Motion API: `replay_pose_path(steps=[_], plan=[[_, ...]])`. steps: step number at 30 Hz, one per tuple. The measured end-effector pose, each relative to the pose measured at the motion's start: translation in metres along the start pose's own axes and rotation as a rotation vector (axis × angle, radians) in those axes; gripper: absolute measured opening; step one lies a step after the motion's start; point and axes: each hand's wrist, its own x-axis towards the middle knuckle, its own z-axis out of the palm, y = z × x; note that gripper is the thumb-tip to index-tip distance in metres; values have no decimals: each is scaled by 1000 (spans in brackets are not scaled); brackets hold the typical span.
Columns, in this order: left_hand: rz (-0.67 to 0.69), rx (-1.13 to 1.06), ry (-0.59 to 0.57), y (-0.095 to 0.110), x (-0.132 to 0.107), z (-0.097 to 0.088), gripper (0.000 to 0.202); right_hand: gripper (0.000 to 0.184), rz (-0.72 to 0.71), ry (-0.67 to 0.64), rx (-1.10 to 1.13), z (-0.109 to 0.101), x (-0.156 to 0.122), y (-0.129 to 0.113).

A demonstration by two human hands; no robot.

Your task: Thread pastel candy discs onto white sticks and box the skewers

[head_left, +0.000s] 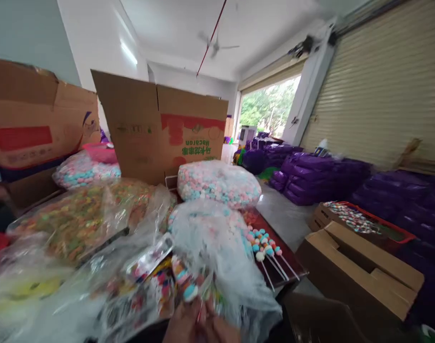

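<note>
In head view, pinching with left hand (180,321) and right hand (220,327), both closed side by side, a thin reddish strip (201,312), blurred, just below pink, orange, white and blue marshmallow skewer (184,278), between glossy printed packets (161,289) and cloudy plastic bag (217,243).

A: Where's your camera?
B: On your head, facing forward and slightly down. Your left hand (182,324) and right hand (220,328) sit close, cut by the bottom edge.
A: Reach?
B: Wide, past your table (280,233) to the distant ceiling fan (216,47).
</note>
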Motion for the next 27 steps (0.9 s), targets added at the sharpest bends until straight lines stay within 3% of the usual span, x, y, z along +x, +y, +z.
replay_pose_path(steps=[4,7,11,12,14,16,17,20,23,25,27], plan=[[-5,-62,-64,-4,-20,10,33,48,208,-85,139,7,-23,4],[-89,-20,-112,-3,-21,7,37,57,331,-170,214,4,-25,-1],[-117,-54,-193,10,-25,0,39,59,300,-510,160,-30,-9,-11],[-109,-59,-222,13,-27,-1,39,57,282,-529,127,-41,-4,-13],[-133,-80,-305,19,-31,-1,36,49,262,-376,133,-60,5,-16],[-249,-123,-453,19,-37,1,33,39,259,-215,267,-69,11,-19],[-336,-153,-544,18,-39,3,32,42,275,-186,361,-68,13,-21],[-577,-216,-745,10,-46,7,31,60,359,-256,599,-54,15,-28],[-581,-159,-713,4,-48,6,37,50,386,-218,658,-35,13,-29],[-433,1,-624,2,-47,2,38,38,381,-124,642,-25,10,-27],[-211,244,-460,2,-44,-1,30,30,330,-13,608,-17,7,-23]])
